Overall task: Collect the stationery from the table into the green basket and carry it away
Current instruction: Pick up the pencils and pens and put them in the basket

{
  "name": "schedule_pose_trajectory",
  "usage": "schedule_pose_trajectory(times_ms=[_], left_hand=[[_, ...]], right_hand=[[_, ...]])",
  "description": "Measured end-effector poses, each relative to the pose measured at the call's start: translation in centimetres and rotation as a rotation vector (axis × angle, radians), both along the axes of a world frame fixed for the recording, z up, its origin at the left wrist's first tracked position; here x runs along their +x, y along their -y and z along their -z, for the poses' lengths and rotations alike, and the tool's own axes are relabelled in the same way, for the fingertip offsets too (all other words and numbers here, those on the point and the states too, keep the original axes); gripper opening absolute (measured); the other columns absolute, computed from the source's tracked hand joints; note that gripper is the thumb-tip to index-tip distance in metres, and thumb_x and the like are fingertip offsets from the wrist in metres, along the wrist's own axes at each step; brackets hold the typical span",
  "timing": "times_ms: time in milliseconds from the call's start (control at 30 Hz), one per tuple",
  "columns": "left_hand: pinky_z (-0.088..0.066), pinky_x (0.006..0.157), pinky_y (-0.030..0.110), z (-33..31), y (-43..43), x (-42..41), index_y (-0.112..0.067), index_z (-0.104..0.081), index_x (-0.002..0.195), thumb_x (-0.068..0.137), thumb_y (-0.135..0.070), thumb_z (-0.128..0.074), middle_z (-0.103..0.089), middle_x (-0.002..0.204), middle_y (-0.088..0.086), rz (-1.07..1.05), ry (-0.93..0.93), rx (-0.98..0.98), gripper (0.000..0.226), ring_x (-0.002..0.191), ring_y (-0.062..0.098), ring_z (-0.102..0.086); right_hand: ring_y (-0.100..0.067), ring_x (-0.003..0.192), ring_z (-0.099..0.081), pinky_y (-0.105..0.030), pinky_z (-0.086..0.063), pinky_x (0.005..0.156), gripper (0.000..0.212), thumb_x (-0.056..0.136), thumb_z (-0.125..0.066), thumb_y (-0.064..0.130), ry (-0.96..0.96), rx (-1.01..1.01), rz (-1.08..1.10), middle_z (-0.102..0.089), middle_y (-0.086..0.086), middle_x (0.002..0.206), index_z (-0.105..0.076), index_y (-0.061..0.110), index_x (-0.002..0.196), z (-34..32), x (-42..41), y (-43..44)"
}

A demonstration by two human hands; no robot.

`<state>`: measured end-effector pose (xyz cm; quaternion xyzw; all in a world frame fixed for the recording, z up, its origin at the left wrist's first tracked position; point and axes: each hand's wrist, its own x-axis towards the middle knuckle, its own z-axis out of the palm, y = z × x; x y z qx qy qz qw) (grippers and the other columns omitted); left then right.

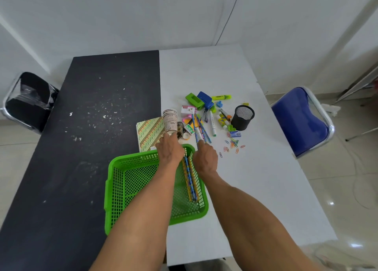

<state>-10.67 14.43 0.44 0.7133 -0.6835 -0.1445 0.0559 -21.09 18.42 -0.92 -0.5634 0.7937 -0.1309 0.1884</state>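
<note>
Looked down along two bare forearms at a table (255,188), half black and half white. Found the green basket (135,155) at the near side, straddling the seam between the halves, with a few patterned pencils (190,180) lying along its right wall. Stretched both hands past the basket's far rim. Curled the right hand (205,158) over the near ends of the loose pencils (201,130) fanned out on the white half, seemingly pinching them. Set the left hand (169,148) against the foot of a stack of paper cups (170,120), which stood beside a patterned notebook (149,132). Could not tell gripping from mere touching there, with the fingertips hidden behind the back of the hand. Saw the rest of the stationery heaped beyond: a green hole punch (193,100), a yellow highlighter (222,97), a white marker (213,125), an upright black mesh pen pot (243,117), and coloured paper clips (232,144) scattered near the right hand.

Judged the loose pencils light, stiff and smooth, so likely to roll or splay if lifted by the tips alone. Better gathered as a bundle nearer the middle. Judged the cups light and easily crushed, best taken gently around the wall. Judged the basket to be light, rigid plastic, its lattice perhaps open enough to let small clips through. Best carried level, with a hand on each of two opposite rims.
</note>
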Motion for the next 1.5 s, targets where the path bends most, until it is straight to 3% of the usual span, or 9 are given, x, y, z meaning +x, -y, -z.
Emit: schedule_pose_trajectory(times_ms=[233,400,533,700,933,1233,1400,1500], left_hand=[[-0.041,0.096,0.042,-0.4,-3.5,3.0,-0.020,-0.050,0.133,0.092,-0.017,-0.058,-0.052,0.120,0.009,0.001,-0.048,0.017,0.042,0.114,0.028,-0.052],[-0.043,0.093,0.040,0.7,-4.2,4.7,-0.019,-0.045,0.136,0.092,-0.015,-0.058,-0.052,0.121,0.011,0.012,-0.058,0.026,0.046,0.111,0.027,-0.053],[-0.045,0.098,0.043,1.7,-4.4,5.6,-0.017,-0.042,0.140,0.090,-0.017,-0.062,-0.051,0.127,0.014,0.017,-0.060,0.032,0.054,0.115,0.029,-0.052],[-0.043,0.101,0.043,2.8,-4.5,6.0,-0.012,-0.046,0.135,0.090,-0.018,-0.062,-0.050,0.127,0.014,0.014,-0.039,0.070,0.048,0.116,0.029,-0.052],[-0.042,0.103,0.044,3.3,-4.3,6.0,-0.011,-0.046,0.134,0.090,-0.021,-0.063,-0.048,0.131,0.014,0.026,-0.030,0.081,0.049,0.119,0.029,-0.051],[-0.043,0.102,0.044,3.7,-3.6,6.0,-0.011,-0.048,0.133,0.089,-0.018,-0.062,-0.049,0.130,0.013,0.025,-0.045,0.069,0.047,0.117,0.027,-0.051],[-0.043,0.102,0.044,3.9,-3.2,6.0,-0.012,-0.047,0.134,0.089,-0.017,-0.062,-0.050,0.129,0.012,0.022,-0.071,0.065,0.048,0.117,0.027,-0.051],[-0.044,0.099,0.040,4.1,-3.3,6.3,-0.011,-0.047,0.134,0.090,-0.018,-0.062,-0.051,0.125,0.011,0.032,-0.068,0.051,0.047,0.114,0.025,-0.052]], right_hand=[[-0.036,0.088,-0.061,-0.039,-0.045,0.068,0.023,0.088,-0.048,0.009,-0.036,-0.005,-0.136,-0.063,-0.015,0.099,-0.054,0.008,0.110,0.0,3.8,-5.7],[-0.033,0.093,-0.062,-0.040,-0.049,0.075,0.037,0.089,-0.042,0.002,-0.073,0.105,-0.171,-0.064,-0.013,0.106,-0.049,0.009,0.125,2.1,5.5,-8.7],[-0.031,0.096,-0.064,-0.038,-0.050,0.077,0.035,0.091,-0.041,0.001,-0.103,0.173,-0.133,-0.064,-0.012,0.108,-0.047,0.010,0.124,3.3,5.9,-10.1],[-0.028,0.096,-0.066,-0.036,-0.052,0.078,0.024,0.095,-0.042,-0.002,-0.164,0.238,-0.134,-0.066,-0.012,0.107,-0.054,0.007,0.114,3.6,6.3,-9.9],[-0.023,0.098,-0.067,-0.032,-0.053,0.081,0.027,0.094,-0.047,-0.004,-0.274,0.282,-0.200,-0.067,-0.010,0.108,-0.062,0.005,0.114,3.9,6.6,-9.2],[-0.021,0.096,-0.065,-0.031,-0.053,0.081,0.024,0.096,-0.048,0.001,-0.280,0.278,-0.211,-0.064,-0.009,0.109,-0.059,0.006,0.116,4.0,6.8,-8.9],[-0.029,0.106,-0.056,-0.038,-0.050,0.086,0.031,0.093,-0.043,-0.005,-0.213,0.229,-0.456,-0.055,-0.015,0.116,-0.052,0.003,0.121,4.6,7.3,-8.5],[-0.031,0.105,-0.058,-0.039,-0.051,0.084,0.037,0.093,-0.043,-0.005,-0.190,0.297,-0.573,-0.050,-0.016,0.119,-0.048,0.005,0.129,5.2,8.0,-8.4]])
